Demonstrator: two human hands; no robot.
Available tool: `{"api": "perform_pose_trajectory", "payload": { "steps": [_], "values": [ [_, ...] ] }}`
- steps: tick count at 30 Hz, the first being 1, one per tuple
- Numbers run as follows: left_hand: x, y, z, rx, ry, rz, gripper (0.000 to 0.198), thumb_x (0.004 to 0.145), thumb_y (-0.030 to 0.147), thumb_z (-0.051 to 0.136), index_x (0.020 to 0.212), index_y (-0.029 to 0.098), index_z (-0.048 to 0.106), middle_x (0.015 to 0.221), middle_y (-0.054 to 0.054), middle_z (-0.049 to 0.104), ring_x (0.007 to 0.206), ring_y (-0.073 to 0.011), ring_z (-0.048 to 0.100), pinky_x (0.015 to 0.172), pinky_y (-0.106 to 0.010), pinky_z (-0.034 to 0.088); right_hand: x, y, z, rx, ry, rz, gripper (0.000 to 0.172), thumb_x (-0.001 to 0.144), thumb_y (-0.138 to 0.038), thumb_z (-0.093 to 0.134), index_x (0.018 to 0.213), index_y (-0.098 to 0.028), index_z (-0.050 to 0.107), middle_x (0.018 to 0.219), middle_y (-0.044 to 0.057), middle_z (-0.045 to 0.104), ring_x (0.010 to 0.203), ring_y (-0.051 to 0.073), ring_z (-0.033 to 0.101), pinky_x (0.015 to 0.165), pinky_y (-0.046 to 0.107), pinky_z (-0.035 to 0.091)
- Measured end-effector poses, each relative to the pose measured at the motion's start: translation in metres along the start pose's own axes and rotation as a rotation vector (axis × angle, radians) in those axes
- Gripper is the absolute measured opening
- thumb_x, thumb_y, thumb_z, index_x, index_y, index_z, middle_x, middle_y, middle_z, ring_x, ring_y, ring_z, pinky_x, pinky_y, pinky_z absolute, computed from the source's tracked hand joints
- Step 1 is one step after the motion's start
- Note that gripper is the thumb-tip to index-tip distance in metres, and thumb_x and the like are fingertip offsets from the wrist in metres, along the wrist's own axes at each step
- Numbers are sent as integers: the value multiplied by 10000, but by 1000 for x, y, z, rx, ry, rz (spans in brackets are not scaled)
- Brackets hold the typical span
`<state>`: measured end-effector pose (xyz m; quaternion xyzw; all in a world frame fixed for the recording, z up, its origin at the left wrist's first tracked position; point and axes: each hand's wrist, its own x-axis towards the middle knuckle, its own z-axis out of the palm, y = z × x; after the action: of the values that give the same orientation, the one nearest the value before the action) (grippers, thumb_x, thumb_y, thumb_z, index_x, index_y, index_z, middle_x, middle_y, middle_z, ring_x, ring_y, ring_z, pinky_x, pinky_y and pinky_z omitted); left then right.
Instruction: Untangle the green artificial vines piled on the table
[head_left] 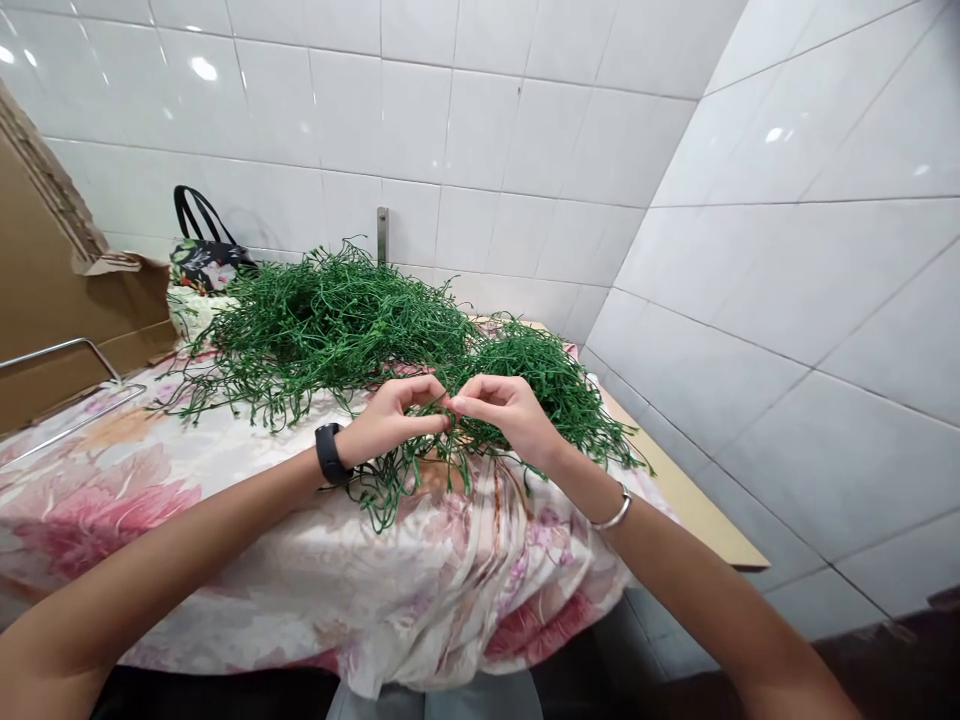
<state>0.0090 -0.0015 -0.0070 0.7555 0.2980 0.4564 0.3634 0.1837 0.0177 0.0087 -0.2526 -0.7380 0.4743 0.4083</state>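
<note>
My left hand (397,412), with a black band at its wrist, pinches thin green plastic-looking stems near the front of the table. Several of these stems (386,490) hang below it onto the cloth. My right hand (511,412), wearing a silver bangle, has thumb and forefinger pressed together against the left fingertips. What sits in that right pinch is too small to make out. Just behind and to the right of my right hand lies a tangled heap of green stems (536,365). A larger heap of green stems (337,310) spreads behind my left hand.
A flowered cloth (247,580) covers the table and bunches in folds at the front. At the back left stand a black floral bag (210,262) and a cardboard box (75,300). A bent metal rod (75,345) lies at left. White tiled walls (487,130) close in behind and right.
</note>
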Motion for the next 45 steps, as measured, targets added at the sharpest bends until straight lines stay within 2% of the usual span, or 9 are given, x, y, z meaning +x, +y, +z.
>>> {"api": "perform_pose_trajectory", "payload": {
  "steps": [3, 6, 8, 12, 23, 29, 34, 38, 45],
  "values": [
    [-1, 1, 1, 9, -20, -2, 104, 705, 192, 594, 722, 135, 508, 720, 13, 506, 704, -94, 474, 659, -209, 367, 0, 0, 0, 42, -4, 3, 177, 719, -258, 619, 605, -137, 559, 624, -24, 588, 608, 48, 520, 619, 196, 396],
    [-1, -1, 2, -8, 35, -17, 122, 739, 239, 569, 770, 136, 512, 755, 1, 519, 713, -99, 494, 665, -216, 381, 1, -1, 1, 54, 24, -5, 158, 754, -260, 580, 653, -140, 560, 658, -21, 581, 642, 43, 525, 668, 196, 409],
    [-1, -3, 2, 22, 112, -16, 131, 745, 252, 561, 781, 139, 506, 754, 3, 509, 705, -99, 491, 658, -214, 378, 2, 1, 2, 59, 5, 12, 114, 716, -246, 623, 736, -149, 567, 718, -23, 572, 675, 43, 527, 680, 194, 417],
    [-1, -6, 0, 182, 168, 21, 123, 743, 251, 557, 777, 141, 513, 740, 9, 504, 700, -97, 460, 641, -205, 347, 3, 7, 3, 52, -75, 45, 245, 635, -214, 688, 813, -164, 527, 779, -20, 558, 706, 56, 536, 689, 218, 436],
    [-4, 4, 0, 335, 56, 79, 97, 727, 234, 549, 753, 144, 525, 702, 18, 503, 666, -96, 431, 626, -205, 319, 3, 9, 1, -108, -131, -75, 133, 637, -59, 542, 714, -148, 481, 722, -30, 477, 681, 56, 484, 643, 204, 403],
    [-5, 2, 1, 392, 36, 61, 71, 708, 198, 527, 745, 146, 494, 711, 25, 483, 679, -100, 417, 636, -209, 312, 1, 6, 0, -362, -143, -171, 96, 667, -101, 527, 745, -149, 501, 745, -11, 527, 723, 79, 517, 715, 235, 430],
    [-5, -1, 1, 357, 97, 127, 75, 689, 146, 507, 683, 154, 433, 671, 35, 427, 655, -92, 387, 610, -200, 297, -2, 0, 3, -517, -124, -285, 112, 683, -102, 505, 784, -150, 519, 761, -3, 558, 704, 75, 510, 689, 218, 428],
    [-3, 0, 1, 324, 53, 119, 41, 694, 126, 483, 711, 151, 455, 679, 29, 432, 661, -94, 385, 617, -205, 301, -3, 0, 5, -614, -92, -347, 75, 697, -114, 491, 758, -157, 495, 737, -6, 530, 688, 77, 483, 658, 212, 403],
    [-3, 2, 0, 291, -42, 27, 36, 706, 179, 479, 705, 144, 481, 677, 24, 450, 668, -104, 397, 623, -219, 313, -1, 4, 5, -655, -99, -304, 73, 693, -90, 438, 705, -160, 454, 677, -18, 476, 601, 63, 406, 576, 193, 345]
  ]
}}
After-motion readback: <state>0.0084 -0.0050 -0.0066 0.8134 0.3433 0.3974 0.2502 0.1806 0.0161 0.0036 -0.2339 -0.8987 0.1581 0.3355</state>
